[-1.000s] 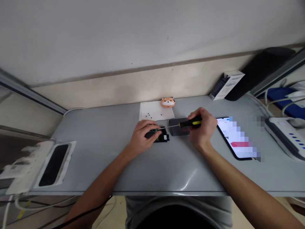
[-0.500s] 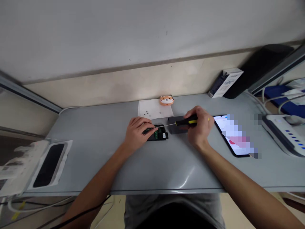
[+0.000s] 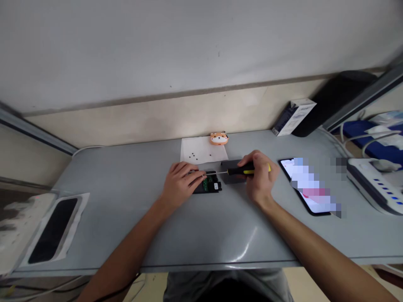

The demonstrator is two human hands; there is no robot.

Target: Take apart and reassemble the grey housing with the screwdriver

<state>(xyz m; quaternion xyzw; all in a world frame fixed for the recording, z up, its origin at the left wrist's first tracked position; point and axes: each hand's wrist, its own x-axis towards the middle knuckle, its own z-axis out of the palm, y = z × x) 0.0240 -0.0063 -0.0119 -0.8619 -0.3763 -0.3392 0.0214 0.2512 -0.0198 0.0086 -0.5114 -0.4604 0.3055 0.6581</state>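
Observation:
My right hand [image 3: 262, 178] is closed round the black-and-yellow handle of a screwdriver [image 3: 237, 170], whose thin shaft points left, nearly level. At its tip, the fingers of my left hand [image 3: 181, 180] are pinched together; what lies between them is too small to make out. Below those fingers is an opened black device [image 3: 206, 192] with a green circuit board, its left part hidden by my left hand. Beyond the screwdriver lies a flat dark panel [image 3: 231, 179], partly covered. Several tiny dark screws [image 3: 193, 156] rest on a white paper [image 3: 201, 147].
An orange animal-faced case [image 3: 218, 139] sits at the paper's back edge. On the right are a lit phone [image 3: 307, 184], a power strip [image 3: 374, 184], a small box [image 3: 294, 117] and a black cylinder [image 3: 336, 100]. A dark phone [image 3: 53, 230] lies at the left.
The whole view has shifted, so the table sits slightly lower. Both hands stay at the device, with the screwdriver still at my left fingertips and tilted a little flatter.

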